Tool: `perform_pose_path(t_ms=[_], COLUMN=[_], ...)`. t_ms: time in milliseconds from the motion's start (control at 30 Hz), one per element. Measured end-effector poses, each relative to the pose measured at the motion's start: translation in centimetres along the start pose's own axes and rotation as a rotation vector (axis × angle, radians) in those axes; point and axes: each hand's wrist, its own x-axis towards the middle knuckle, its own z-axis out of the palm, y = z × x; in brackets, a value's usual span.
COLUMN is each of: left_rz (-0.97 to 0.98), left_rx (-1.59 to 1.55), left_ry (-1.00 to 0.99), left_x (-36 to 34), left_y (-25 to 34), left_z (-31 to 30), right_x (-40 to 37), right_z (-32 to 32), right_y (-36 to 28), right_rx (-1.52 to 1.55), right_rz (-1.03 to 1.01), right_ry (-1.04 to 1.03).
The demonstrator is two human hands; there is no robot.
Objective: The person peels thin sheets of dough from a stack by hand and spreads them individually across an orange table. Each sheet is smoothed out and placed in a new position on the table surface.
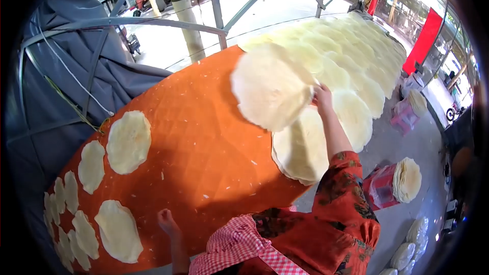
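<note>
My right hand [322, 97] pinches the edge of a thin, pale round flatbread [272, 86], held up over the table so that its shadow falls below. Beneath and beside it lies another flatbread [300, 147] near the table's front right edge. Low over the orange table cover [204, 153], my left hand [166, 221] is curled closed, and nothing shows in it. The nearest piece to that hand is a flatbread [118, 231] lying flat on its left.
Overlapping flatbreads [351, 56] cover the table's far right part. More flatbreads [128, 142] lie at the left. On the floor to the right, a red container [379, 188] leans beside stacked rounds [407, 180], with wrapped packs [417, 234] nearby. Metal railing [214, 0] and dark sheeting [66, 56] border the table.
</note>
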Motion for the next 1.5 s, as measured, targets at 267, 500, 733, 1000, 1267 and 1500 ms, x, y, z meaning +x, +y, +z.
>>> perform_pose_path(t_ms=[267,500,733,1000,1267,1500], left_rz=[0.473,0.429,0.425,0.322,0.289,0.312], left_rx=[0.831,0.827,0.844,0.824,0.785,0.658], left_ry=[-0.005,-0.066,-0.114,-0.123,-0.140,-0.176], left_x=[-1.2,-0.6,-0.2,0.8,0.6,0.8], left_y=[-2.0,-1.8,-1.8,-2.6,-2.6,-4.1], left_z=[5.3,5.5,5.6,4.9,4.0,2.6], right_x=[-2.2,1.9,7.7,10.0,-21.8,-33.1], right_z=[-9.3,-7.3,2.0,-2.3,41.6,61.6], right_y=[13.6,18.6,4.1,4.3,21.6,23.4], right_rx=[-0.113,-0.448,-0.592,-1.547,-0.071,-0.180], right_rz=[0.204,0.355,-0.260,-0.788,0.539,0.910], right_ry=[0.316,0.576,-0.067,0.413,-0.984,-0.705])
